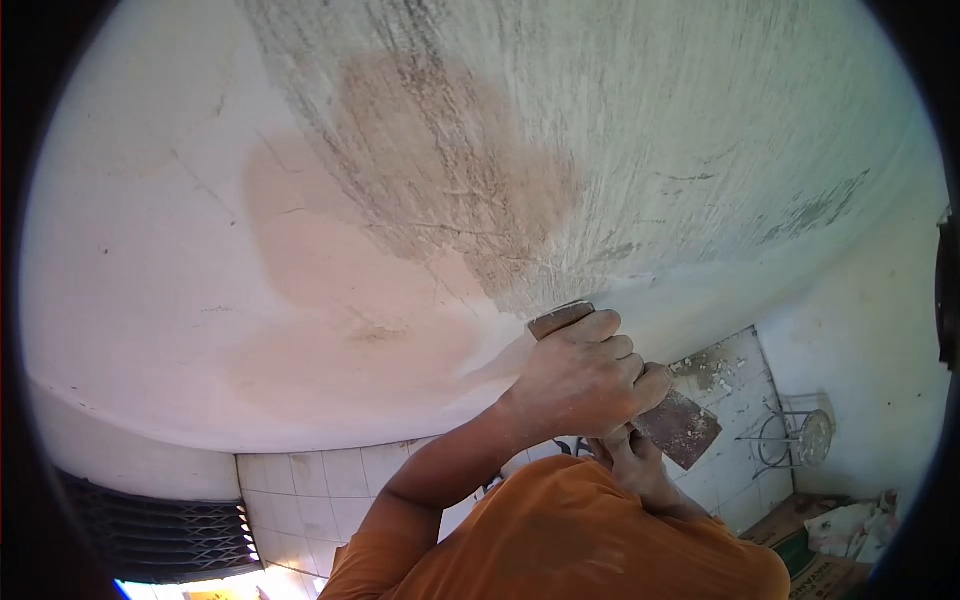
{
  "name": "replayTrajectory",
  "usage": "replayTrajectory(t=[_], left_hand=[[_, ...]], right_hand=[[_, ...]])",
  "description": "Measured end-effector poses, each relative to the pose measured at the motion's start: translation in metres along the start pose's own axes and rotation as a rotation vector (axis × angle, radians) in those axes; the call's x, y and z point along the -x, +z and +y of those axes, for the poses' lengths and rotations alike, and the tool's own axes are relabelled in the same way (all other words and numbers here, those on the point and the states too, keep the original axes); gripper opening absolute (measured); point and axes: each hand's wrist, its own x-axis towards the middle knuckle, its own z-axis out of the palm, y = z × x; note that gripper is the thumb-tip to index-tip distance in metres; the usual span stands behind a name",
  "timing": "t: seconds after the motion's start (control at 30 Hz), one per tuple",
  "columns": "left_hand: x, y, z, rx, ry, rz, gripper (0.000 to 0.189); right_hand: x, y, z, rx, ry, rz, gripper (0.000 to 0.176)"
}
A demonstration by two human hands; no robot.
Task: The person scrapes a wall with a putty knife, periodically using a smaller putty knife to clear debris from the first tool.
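Observation:
My left hand (580, 380) is a closed fist at the foot of the scraped patch on the wall (700, 120). Out of its upper side sticks the dark, worn end of a scraper (562, 319), right at the wall surface. Beyond the knuckles, to the lower right, a rusty metal plate (682, 428) with pale specks juts out; whether it belongs to the same tool is hidden by the fist. Just below, my right hand (640, 462) is bent close against the plate, its fingers partly covered.
A brownish damp-looking patch (400, 200) marks the wall. Pale flakes (715, 370) lie on the tiled floor (320, 480). At right stands a round metal stool (810, 437); nearby are cardboard (830, 575) and a whitish cloth or bag (855, 528). A dark folding gate (160, 530) is at lower left.

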Motion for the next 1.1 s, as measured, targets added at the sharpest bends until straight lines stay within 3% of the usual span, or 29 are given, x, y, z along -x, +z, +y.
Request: replayTrajectory(t=[0.07,0.2,0.57,0.73,0.87,1.1], left_hand=[[-0.001,-0.002,0.002,-0.006,-0.007,0.019,0.019],[-0.006,-0.018,0.004,0.092,-0.054,-0.048,0.012],[0.000,-0.007,0.004,0.066,-0.078,0.114,0.011],[-0.005,-0.006,0.000,0.077,-0.045,0.246,0.023],[0.000,-0.006,0.003,0.057,-0.081,0.110,0.009],[-0.003,-0.026,-0.004,0.119,-0.022,0.013,0.011]], right_hand=[[0.002,0.003,-0.002,0.001,-0.112,-0.046,0.028],[0.007,-0.024,-0.010,0.282,-0.105,-0.257,0.024],[0.013,-0.003,-0.019,0.193,-0.075,-0.222,0.024],[0.014,-0.003,-0.023,0.203,-0.080,-0.225,0.024],[0.014,0.000,-0.025,0.195,-0.080,-0.213,0.024],[0.018,0.010,-0.028,0.192,-0.115,-0.198,0.023]])
